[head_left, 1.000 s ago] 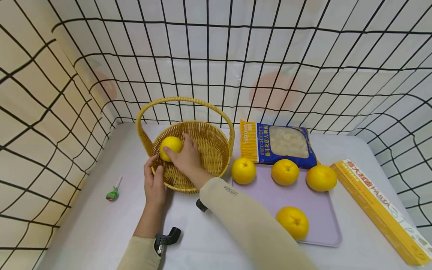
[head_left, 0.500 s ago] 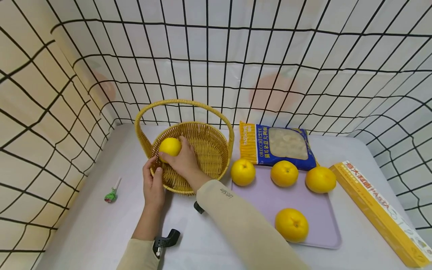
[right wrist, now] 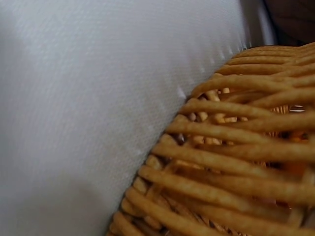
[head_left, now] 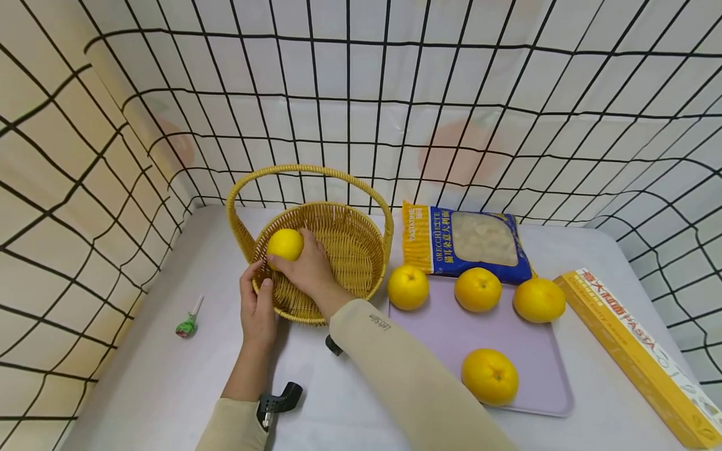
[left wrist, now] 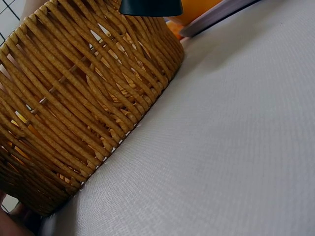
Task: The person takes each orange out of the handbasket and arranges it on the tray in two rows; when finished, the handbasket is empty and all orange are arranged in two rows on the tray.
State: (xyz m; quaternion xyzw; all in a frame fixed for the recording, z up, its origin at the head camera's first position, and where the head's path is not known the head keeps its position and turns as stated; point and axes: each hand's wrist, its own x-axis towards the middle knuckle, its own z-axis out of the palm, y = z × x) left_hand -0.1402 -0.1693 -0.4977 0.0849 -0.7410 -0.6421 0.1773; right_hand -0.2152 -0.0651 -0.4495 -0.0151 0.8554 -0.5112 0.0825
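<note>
A wicker basket (head_left: 354, 260) with a tall arched handle stands on the white cloth. Inside it, at the left wall, is a round yellow orange (head_left: 284, 243), held by my right hand (head_left: 311, 268) with the thumb on its near side and fingers on its right. My left hand (head_left: 259, 316) grips the basket's left rim, fingers over the edge and thumb toward the front. The left wrist view shows the woven basket wall (left wrist: 93, 93) close up, its base at the cloth. Similar strands of the basket (right wrist: 236, 152) fill the lower right of the right wrist view.
On and at the edge of a lilac tray (head_left: 445, 351) sit several oranges (head_left: 489, 377). Behind it lies a blue and yellow pasta bag (head_left: 470, 243), and a long pasta box (head_left: 637, 357) is at right. A lollipop (head_left: 188, 322) lies at left. Black wire mesh (head_left: 348, 100) surrounds the table.
My right hand has shifted slightly around the orange, its thumb now lower on the fruit's near side. The orange and my left hand on the rim stay nearly in place.
</note>
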